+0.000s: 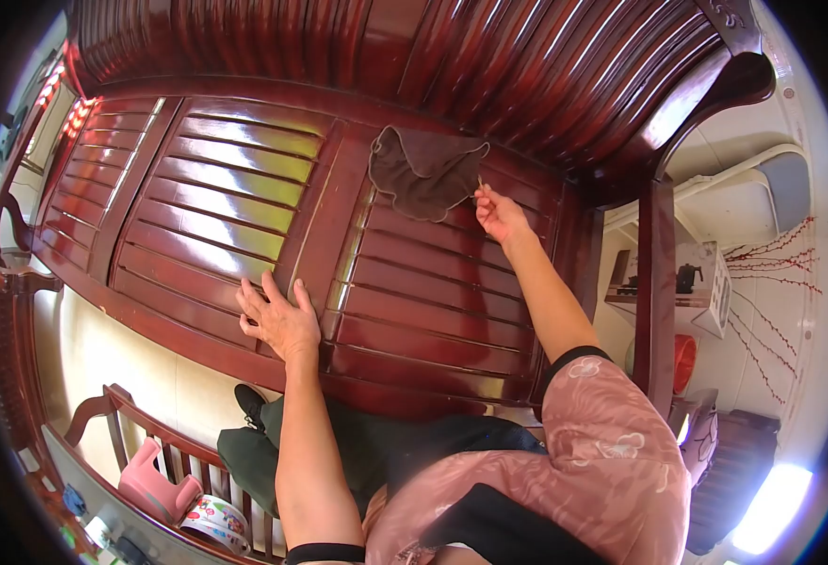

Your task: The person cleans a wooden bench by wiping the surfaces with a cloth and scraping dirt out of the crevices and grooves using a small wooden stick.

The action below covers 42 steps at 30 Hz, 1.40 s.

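My left hand [282, 322] lies on the front part of the red-brown wooden bench seat [405, 282], fingers spread and nothing in them. Farther back on the right, my right hand [500, 215] is raised with thumb and fingers pinched together. A thin, small thing seems to stick out at its fingertips, too small to name. Just left of those fingertips, a dark brown cloth [423, 174] lies crumpled on the slats near the backrest. Whether the fingertips touch the cloth's edge, I cannot tell.
The curved slatted backrest [546, 66] rises behind the seat. A post and armrest [656, 282] bound the right end, with a box [692, 287], a folding chair [763, 193] and red-budded twigs [772, 254] beyond. At lower left are a pink watering can [157, 482] and a patterned round container [216, 521].
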Each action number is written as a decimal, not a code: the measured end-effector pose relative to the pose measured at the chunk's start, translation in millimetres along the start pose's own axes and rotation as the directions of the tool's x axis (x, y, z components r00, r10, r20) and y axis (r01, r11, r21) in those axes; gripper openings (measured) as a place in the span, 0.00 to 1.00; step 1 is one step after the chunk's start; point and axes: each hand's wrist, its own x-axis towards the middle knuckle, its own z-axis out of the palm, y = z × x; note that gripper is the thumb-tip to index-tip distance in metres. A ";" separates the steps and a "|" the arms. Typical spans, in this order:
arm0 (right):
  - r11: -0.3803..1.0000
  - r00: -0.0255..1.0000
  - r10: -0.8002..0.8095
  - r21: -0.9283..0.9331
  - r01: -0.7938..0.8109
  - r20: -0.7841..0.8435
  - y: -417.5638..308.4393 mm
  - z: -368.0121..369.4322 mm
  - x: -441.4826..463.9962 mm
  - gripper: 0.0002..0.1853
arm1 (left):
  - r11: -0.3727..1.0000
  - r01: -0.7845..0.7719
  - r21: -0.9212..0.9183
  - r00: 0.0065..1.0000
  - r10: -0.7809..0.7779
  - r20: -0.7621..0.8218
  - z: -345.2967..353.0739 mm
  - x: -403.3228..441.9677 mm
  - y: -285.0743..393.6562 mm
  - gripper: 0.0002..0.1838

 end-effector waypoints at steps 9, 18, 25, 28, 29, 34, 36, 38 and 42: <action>0.986 1.000 -0.002 0.164 0.005 -0.018 27.1 5.3 -15.4 0.06 | 1.000 -0.011 -0.011 1.000 0.011 -0.011 1.4 -0.2 -2.1 0.30; 0.950 0.981 -0.137 0.297 0.092 0.136 25.0 5.4 -25.5 0.07 | 0.999 -0.010 -0.033 1.000 0.011 0.016 -3.0 0.1 -2.5 0.30; 0.988 0.992 -0.056 0.150 0.038 0.116 42.6 -3.0 -43.6 0.06 | 0.998 -0.013 -0.066 1.000 0.014 0.016 -2.8 -0.3 -2.9 0.31; 0.989 0.990 -0.105 0.117 0.094 0.096 42.2 9.9 -39.0 0.06 | 0.998 -0.004 -0.058 1.000 0.005 0.018 -3.5 -0.2 -2.4 0.30; 0.988 0.990 -0.115 0.116 0.105 0.085 41.7 11.6 -33.9 0.06 | 0.998 -0.003 -0.060 1.000 0.005 0.026 -4.8 0.6 -1.8 0.30; 0.973 0.994 -0.034 0.230 0.009 0.104 33.0 9.2 -15.6 0.06 | 0.998 -0.001 -0.066 1.000 0.002 0.023 -4.3 0.0 -2.7 0.31; 0.966 0.992 -0.028 0.259 -0.005 0.124 35.8 6.6 -15.8 0.06 | 0.998 0.001 -0.058 1.000 0.000 0.030 -4.1 0.3 -2.4 0.31; 0.957 0.990 -0.015 0.289 -0.027 0.142 37.7 5.6 -17.4 0.06 | 0.998 -0.001 -0.055 1.000 0.002 0.029 -3.8 0.5 -2.3 0.31; 0.967 0.981 0.082 0.224 -0.120 0.173 39.8 7.4 -27.0 0.06 | 0.998 -0.008 -0.059 1.000 0.009 0.019 -2.3 0.1 -3.0 0.31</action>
